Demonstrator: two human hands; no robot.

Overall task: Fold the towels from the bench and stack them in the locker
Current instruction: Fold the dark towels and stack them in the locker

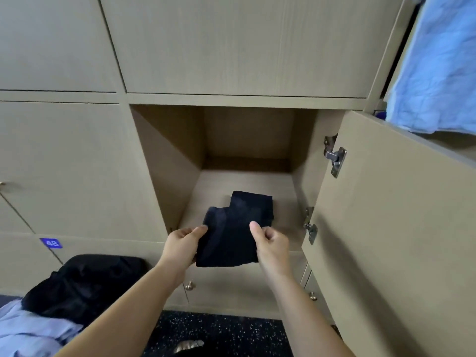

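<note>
I hold a folded dark towel (226,244) at the front edge of the open locker (247,181). My left hand (184,244) pinches its left side, thumb on top and fingers underneath. My right hand (270,243) pinches the right side the same way, with the fingers curled in. The towel's far end reaches over the locker floor, where it overlaps a second folded dark towel (255,203) lying flat inside. The locker door (386,228) stands swung open on my right. Down at my left lies a heap of dark cloth (85,282), with pale blue cloth (33,331) just beside it.
</note>
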